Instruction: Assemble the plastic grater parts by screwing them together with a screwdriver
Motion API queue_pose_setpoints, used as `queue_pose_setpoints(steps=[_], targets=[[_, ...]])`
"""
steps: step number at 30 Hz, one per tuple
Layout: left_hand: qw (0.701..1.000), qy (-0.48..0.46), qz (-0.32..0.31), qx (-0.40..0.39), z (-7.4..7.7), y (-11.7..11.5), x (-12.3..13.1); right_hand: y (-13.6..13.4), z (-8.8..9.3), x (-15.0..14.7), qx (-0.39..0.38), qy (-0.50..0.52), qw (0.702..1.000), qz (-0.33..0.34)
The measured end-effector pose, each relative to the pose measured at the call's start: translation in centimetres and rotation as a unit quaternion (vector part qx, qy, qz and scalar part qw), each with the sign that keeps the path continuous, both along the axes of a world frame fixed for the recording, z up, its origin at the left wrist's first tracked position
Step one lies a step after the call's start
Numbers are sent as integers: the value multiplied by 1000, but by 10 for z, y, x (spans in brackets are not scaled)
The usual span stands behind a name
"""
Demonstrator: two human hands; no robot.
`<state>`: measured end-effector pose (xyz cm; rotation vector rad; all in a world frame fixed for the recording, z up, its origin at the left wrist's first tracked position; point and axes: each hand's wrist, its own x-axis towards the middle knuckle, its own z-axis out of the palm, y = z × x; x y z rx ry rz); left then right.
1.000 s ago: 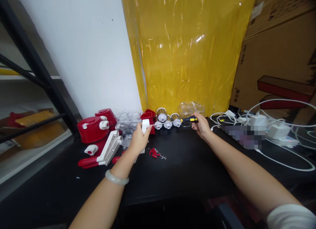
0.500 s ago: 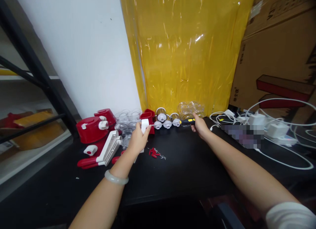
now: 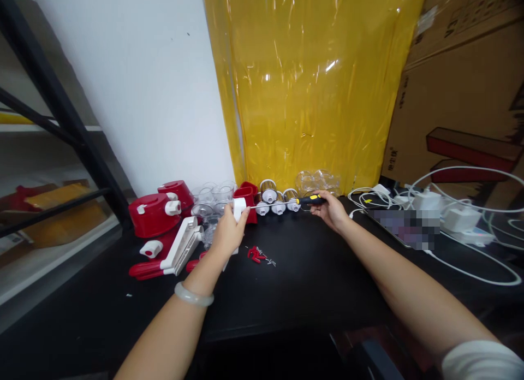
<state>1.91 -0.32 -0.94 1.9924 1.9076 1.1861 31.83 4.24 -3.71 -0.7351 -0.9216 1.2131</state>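
My left hand [image 3: 228,230] is closed around a small white plastic part [image 3: 239,207]. My right hand [image 3: 329,211] grips the black and yellow handle of a screwdriver [image 3: 310,199]. Its long thin shaft runs left, and the tip meets the white part by my left fingers; the exact contact is too small to see. Behind the shaft lie several grater drums [image 3: 269,192] with white ends, stacked beside a red plastic hopper [image 3: 250,213]. On the black table in front are small red pieces [image 3: 256,254] and loose screws [image 3: 271,262].
Red housings [image 3: 153,216], a white and red handle arm [image 3: 183,246] and clear cups [image 3: 213,193] crowd the left. At right are a tablet [image 3: 393,227], white chargers [image 3: 462,218] and looping cables. A yellow plastic sheet [image 3: 311,96] and a cardboard box [image 3: 458,96] stand behind.
The fingers of my right hand have shifted on the screwdriver handle, which is now tilted slightly up at its right end. My left hand stays on the white part.
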Motion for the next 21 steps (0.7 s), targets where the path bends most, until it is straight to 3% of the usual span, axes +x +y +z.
queue_pose_setpoints(steps=[21], targets=[[1000,11,-11,13,2,-2,1,8,-5,3,22,-83,993,-83]])
